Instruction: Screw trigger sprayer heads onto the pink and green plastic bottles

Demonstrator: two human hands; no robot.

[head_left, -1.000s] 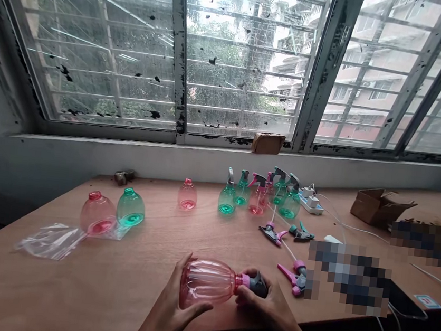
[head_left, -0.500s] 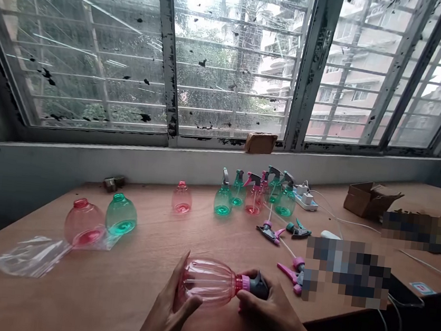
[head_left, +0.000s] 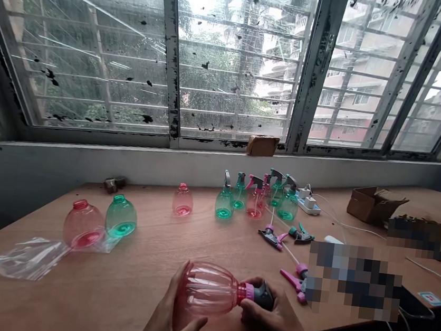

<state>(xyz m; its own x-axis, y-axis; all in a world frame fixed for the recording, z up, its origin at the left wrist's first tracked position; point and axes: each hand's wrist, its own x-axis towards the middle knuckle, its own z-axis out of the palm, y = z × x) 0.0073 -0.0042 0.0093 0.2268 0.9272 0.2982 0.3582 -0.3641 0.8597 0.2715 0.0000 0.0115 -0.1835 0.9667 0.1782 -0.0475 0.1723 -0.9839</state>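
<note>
A pink spray bottle (head_left: 210, 290) lies sideways in the air between my hands, just above the front of the table. My left hand (head_left: 171, 314) cups its rounded base, thumb along the near side. At the neck, my right hand (head_left: 271, 315) is closed around the spray head (head_left: 261, 295), which is dark grey with a pink collar. The head sits on the bottle's mouth; how tightly, I cannot tell. Part of the trigger is hidden by my right fingers. Loose pink-and-grey spray heads (head_left: 297, 280) lie to the right of my right hand.
Open bottles, pink (head_left: 84, 224) and green (head_left: 121, 216), stand at the left by a clear plastic bag (head_left: 29, 258). A small pink bottle (head_left: 183, 201) stands farther back. Several bottles with spray heads (head_left: 256, 204) cluster near a power strip (head_left: 309, 205). A cardboard box (head_left: 373, 204) sits at the right.
The view has shifted slightly. The bottle and both hands appear a little lower and farther right in the picture, with the same hold on the bottle.
</note>
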